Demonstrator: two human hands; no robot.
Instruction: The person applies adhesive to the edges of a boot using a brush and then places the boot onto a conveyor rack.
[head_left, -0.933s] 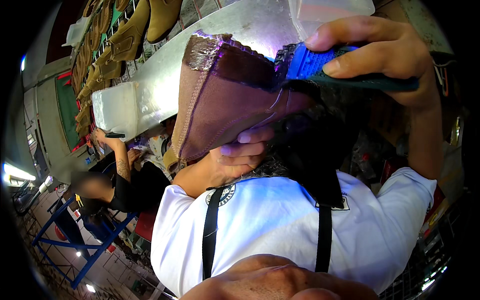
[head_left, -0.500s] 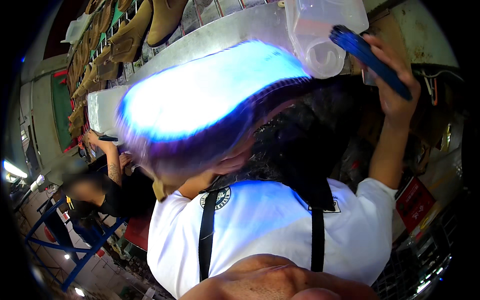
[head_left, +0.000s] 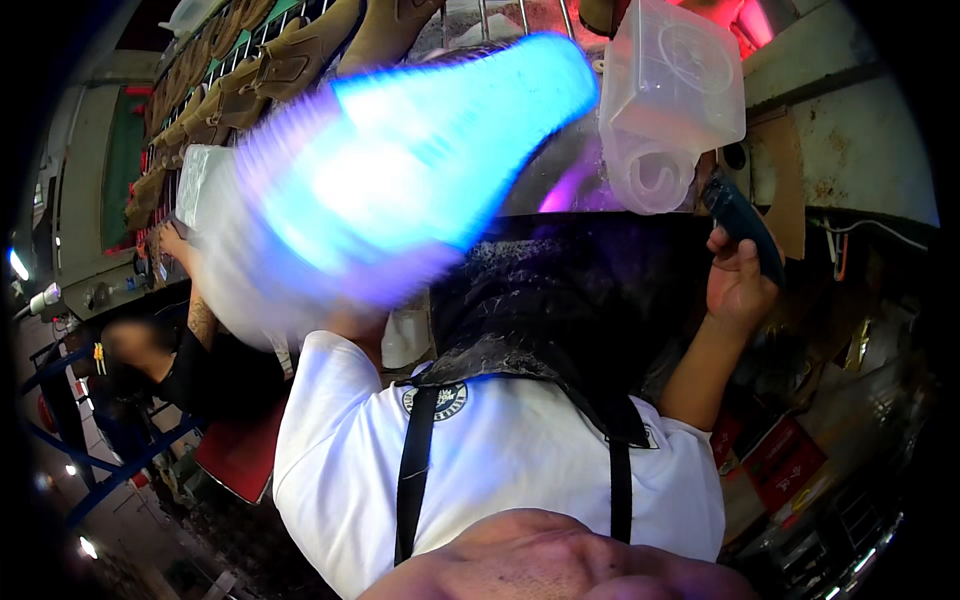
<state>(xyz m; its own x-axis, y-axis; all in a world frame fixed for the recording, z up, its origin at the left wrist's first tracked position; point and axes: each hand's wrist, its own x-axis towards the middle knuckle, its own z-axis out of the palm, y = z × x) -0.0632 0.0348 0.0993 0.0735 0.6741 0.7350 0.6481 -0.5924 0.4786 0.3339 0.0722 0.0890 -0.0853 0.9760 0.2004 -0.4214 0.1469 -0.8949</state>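
Observation:
A shoe [head_left: 400, 170], blurred by motion, fills the upper middle of the head view. Its sole faces me and glows bright blue-white under a strong light. Behind its lower edge my left hand [head_left: 358, 322] supports it; the fingers are mostly hidden. Over on the right, my right hand [head_left: 740, 275] is closed round a dark blue brush [head_left: 745, 225], bristle end up and to the left. The brush tip is close to a clear plastic container [head_left: 672, 75] with a round mouth, apart from the shoe.
Several tan suede shoes [head_left: 300, 60] line a metal rack at the upper left. A co-worker in black [head_left: 215, 365] sits at the left, an arm raised toward a translucent container [head_left: 203, 180]. Red light glows at the upper right. A grey bench edge [head_left: 560, 205] lies beyond my dark apron.
The shoe has swung, its right end rising and its left part blurring. My right hand has moved down and left with the brush. More of the clear container and apron shows.

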